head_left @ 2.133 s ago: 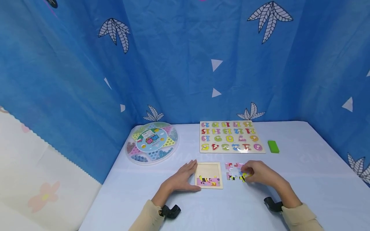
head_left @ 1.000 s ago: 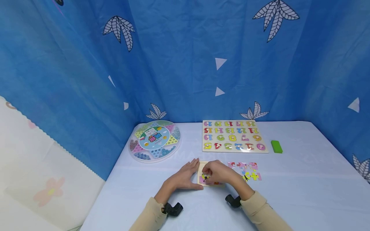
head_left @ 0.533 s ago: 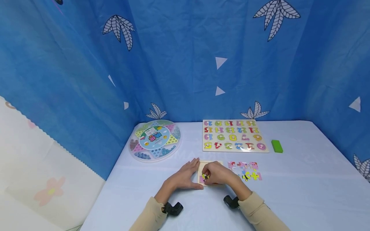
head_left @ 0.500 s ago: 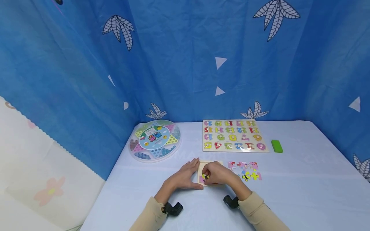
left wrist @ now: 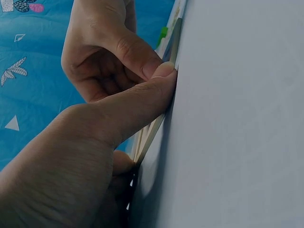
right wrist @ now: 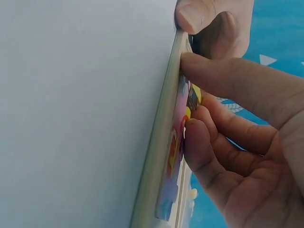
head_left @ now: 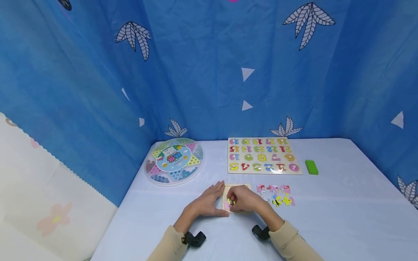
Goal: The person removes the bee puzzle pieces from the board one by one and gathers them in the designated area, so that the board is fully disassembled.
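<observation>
A small square wooden puzzle tray (head_left: 237, 185) lies on the white table. My left hand (head_left: 208, 203) rests at its left side, fingers straight along that edge and thumb at the near left corner. My right hand (head_left: 245, 199) is over the tray, pinching a yellow and black puzzle piece (right wrist: 193, 99) against its lower left part. Pink pieces set along the near row, such as one with a red and orange picture (right wrist: 173, 147), show in the right wrist view. The right hand hides much of the tray from above.
Several loose puzzle pieces (head_left: 287, 200) lie right of the tray. Behind stand a number board (head_left: 264, 170) and a round marble game (head_left: 174, 158) at the left. A green block (head_left: 311, 167) lies at the right. Blue curtain (head_left: 209, 72) closes off the back.
My right hand has moved left from the loose pieces onto the tray, carrying a yellow and black piece from their left end. Over the last half second it has barely shifted. The left hand stays put.
</observation>
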The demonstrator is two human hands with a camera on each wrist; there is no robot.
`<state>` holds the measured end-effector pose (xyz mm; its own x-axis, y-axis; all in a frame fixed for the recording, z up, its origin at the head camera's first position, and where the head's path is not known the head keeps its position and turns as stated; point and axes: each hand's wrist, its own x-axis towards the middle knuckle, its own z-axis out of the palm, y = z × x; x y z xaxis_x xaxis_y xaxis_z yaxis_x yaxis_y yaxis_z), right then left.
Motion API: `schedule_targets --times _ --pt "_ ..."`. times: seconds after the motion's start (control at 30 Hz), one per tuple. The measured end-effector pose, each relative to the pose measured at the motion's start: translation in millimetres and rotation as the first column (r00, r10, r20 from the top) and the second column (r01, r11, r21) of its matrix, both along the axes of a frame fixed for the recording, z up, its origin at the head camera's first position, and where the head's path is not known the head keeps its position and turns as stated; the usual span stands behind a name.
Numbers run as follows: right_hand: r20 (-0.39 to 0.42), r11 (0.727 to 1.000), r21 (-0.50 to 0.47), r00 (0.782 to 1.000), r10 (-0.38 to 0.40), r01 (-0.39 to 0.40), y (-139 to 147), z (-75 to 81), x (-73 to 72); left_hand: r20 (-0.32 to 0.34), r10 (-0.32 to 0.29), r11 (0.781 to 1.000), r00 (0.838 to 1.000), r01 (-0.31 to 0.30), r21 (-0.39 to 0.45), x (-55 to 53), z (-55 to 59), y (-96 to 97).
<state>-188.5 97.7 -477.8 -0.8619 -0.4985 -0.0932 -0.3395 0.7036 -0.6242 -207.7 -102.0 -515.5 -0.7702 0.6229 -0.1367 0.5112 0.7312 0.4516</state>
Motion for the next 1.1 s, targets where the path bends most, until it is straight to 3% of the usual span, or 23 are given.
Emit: schedule_targets --times 0.3,0.5,0.7,1.1 --pt "-0.051 1.0 0.024 0.999 -0.013 0.015 -3.3 1.2 1.7 0.003 0.004 1.0 1.0 -0.004 0.001 0.3 0.9 -0.9" --pt "-0.019 0.999 0.031 0.999 -0.037 0.038 -2.0 3.3 2.8 0.021 0.007 1.0 1.0 -0.007 0.003 1.2 2.8 -0.6" --pt "0.022 0.996 0.031 0.996 -0.081 0.08 -1.9 3.6 4.1 -0.002 -0.002 1.0 1.0 0.002 -0.009 0.4 1.2 -0.5" --pt "0.048 0.998 -0.032 0.997 -0.058 0.059 3.3 2.4 -2.6 -0.002 -0.005 1.0 1.0 0.005 -0.02 -1.7 0.7 0.1"
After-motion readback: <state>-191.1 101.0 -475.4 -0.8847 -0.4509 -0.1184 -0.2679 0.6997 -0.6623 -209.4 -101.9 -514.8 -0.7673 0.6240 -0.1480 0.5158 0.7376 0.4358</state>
